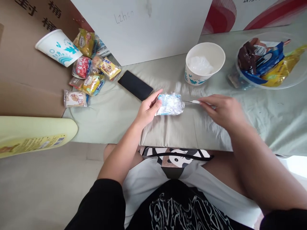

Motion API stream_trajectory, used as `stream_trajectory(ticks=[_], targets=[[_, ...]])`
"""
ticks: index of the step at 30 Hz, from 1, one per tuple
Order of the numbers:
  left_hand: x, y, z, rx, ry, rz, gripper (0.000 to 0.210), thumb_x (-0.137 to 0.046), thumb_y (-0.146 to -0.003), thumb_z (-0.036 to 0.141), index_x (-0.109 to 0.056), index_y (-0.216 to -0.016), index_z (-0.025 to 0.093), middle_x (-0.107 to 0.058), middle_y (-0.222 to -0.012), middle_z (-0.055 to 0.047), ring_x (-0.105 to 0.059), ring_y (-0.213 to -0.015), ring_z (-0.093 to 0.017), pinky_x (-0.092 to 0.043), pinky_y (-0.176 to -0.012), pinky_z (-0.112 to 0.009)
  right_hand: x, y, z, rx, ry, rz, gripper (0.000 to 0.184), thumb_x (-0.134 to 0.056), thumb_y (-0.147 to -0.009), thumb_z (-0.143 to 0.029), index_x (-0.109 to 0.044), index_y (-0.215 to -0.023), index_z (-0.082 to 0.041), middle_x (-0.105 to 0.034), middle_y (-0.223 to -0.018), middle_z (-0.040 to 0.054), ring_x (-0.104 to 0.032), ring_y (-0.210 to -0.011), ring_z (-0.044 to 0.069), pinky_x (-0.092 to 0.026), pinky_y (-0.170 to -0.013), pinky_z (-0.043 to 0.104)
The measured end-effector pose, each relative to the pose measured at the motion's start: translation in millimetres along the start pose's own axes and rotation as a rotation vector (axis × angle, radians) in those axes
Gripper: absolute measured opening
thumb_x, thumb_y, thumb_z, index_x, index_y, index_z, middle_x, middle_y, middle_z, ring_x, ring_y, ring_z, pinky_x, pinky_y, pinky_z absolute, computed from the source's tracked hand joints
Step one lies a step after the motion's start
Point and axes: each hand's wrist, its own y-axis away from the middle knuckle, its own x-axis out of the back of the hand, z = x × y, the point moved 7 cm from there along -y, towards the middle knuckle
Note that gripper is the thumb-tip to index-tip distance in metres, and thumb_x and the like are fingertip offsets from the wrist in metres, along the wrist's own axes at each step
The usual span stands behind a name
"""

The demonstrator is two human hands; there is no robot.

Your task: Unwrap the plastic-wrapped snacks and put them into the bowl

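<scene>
My left hand point(150, 108) grips the left end of a small blue-and-white box wrapped in clear bubble wrap point(170, 104), thumb on top. From the other side, my right hand point(222, 108) pinches the white handle of a small knife point(195, 102). Its thin blade points left and meets the wrap's right end; whether it is in the wrap or only touching I cannot tell. Just beyond the left fingers lies a dark phone point(135, 85). Behind the knife stands a white paper cup point(205, 60) with crumpled clear plastic point(200, 65) inside.
Several wrapped snacks point(92, 83) lie at the left beside a tilted paper cup point(59, 48). A clear bowl point(291, 83) at the right holds snack packets. A white box point(153, 35) stands along the back. A pale yellow rounded object point(38, 134) juts in from the left.
</scene>
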Motion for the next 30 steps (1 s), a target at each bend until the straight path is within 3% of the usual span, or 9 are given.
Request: stream_trajectory(ticks=[5, 8, 12, 17, 19, 21, 23, 26, 30], targets=[[18.5, 21, 35, -0.306, -0.495, 0.358, 0.057, -0.066, -0.087, 0.063, -0.066, -0.129, 0.025, -0.058, -0.134, -0.015, -0.056, -0.126, -0.032, -0.049, -0.104, -0.046, 24, 1, 26, -0.097, 0.113, 0.169, 0.026, -0.059, -0.091, -0.028, -0.078, -0.107, -0.019, -0.079, -0.111, 0.0132, -0.072, -0.101, 0.033, -0.052, -0.085, 0.045], [2.9, 25, 40, -0.342, -0.636, 0.274, 0.053, -0.079, -0.076, 0.059, -0.07, -0.115, 0.025, -0.061, -0.126, -0.013, -0.056, -0.123, -0.033, -0.047, -0.108, -0.049, 14, -3, 8, -0.025, 0.076, 0.154, 0.028, -0.058, -0.091, -0.026, -0.073, -0.113, -0.021, -0.076, -0.118, 0.0139, -0.068, -0.114, 0.035, -0.05, -0.097, 0.051], [-4.0, 19, 30, -0.239, -0.428, 0.228, 0.023, -0.072, -0.085, 0.047, -0.069, -0.089, 0.025, -0.068, -0.105, -0.008, -0.064, -0.105, -0.027, -0.052, -0.099, -0.045, -10, -4, -25, 0.098, -0.067, 0.037, 0.027, -0.056, -0.092, -0.026, -0.07, -0.116, -0.025, -0.073, -0.12, 0.0131, -0.068, -0.114, 0.033, -0.052, -0.099, 0.051], [1.5, 14, 11, 0.085, 0.263, 0.22, 0.03, -0.07, -0.084, 0.052, -0.059, -0.08, 0.024, -0.066, -0.082, -0.002, -0.068, -0.082, -0.021, -0.057, -0.079, -0.038, -24, 0, -51, 0.243, -0.298, -0.032, 0.04, -0.061, -0.091, -0.032, -0.062, -0.13, -0.023, -0.066, -0.138, 0.0146, -0.062, -0.128, 0.032, -0.051, -0.107, 0.051], [-1.4, 16, 10, 0.176, 0.426, 0.185, 0.026, -0.072, -0.081, 0.047, -0.059, -0.081, 0.024, -0.068, -0.083, -0.002, -0.069, -0.08, -0.022, -0.058, -0.075, -0.037, -27, 1, -57, 0.3, -0.355, -0.053, 0.032, -0.062, -0.091, -0.03, -0.066, -0.122, -0.024, -0.066, -0.138, 0.0136, -0.063, -0.127, 0.031, -0.051, -0.107, 0.05], [-0.3, 17, 11, 0.216, 0.513, 0.195, 0.02, -0.074, -0.077, 0.037, -0.058, -0.082, 0.024, -0.068, -0.081, -0.001, -0.068, -0.077, -0.02, -0.058, -0.071, -0.034, -29, 2, -60, 0.341, -0.373, -0.053, 0.016, -0.058, -0.091, -0.024, -0.07, -0.102, -0.025, -0.073, -0.123, 0.0102, -0.069, -0.114, 0.028, -0.055, -0.099, 0.047], [6.8, 15, 7, 0.22, 0.551, 0.252, 0.02, -0.073, -0.072, 0.026, -0.057, -0.083, 0.024, -0.063, -0.075, 0.001, -0.066, -0.071, -0.017, -0.056, -0.066, -0.03, -25, 2, -56, 0.33, -0.37, 0.004, 0.013, -0.057, -0.089, -0.018, -0.068, -0.09, -0.025, -0.075, -0.103, 0.0067, -0.072, -0.097, 0.024, -0.058, -0.088, 0.042], [31.4, 11, -3, 0.179, 0.466, 0.411, 0.027, -0.068, -0.069, 0.017, -0.054, -0.091, 0.024, -0.056, -0.071, 0.005, -0.059, -0.06, -0.012, -0.049, -0.058, -0.025, -9, 0, -37, 0.227, -0.357, 0.174, 0.024, -0.058, -0.08, -0.012, -0.069, -0.097, -0.025, -0.07, -0.086, 0.0021, -0.069, -0.081, 0.021, -0.057, -0.077, 0.038], [73.1, 13, 0, -0.012, 0.038, 0.637, 0.026, -0.062, -0.077, 0.02, -0.053, -0.101, 0.024, -0.057, -0.087, 0.001, -0.061, -0.069, -0.013, -0.05, -0.067, -0.028, 20, 1, -3, 0.005, -0.225, 0.416, 0.024, -0.05, -0.071, -0.007, -0.069, -0.075, -0.023, -0.061, -0.075, 0.0018, -0.063, -0.073, 0.02, -0.053, -0.071, 0.038]])
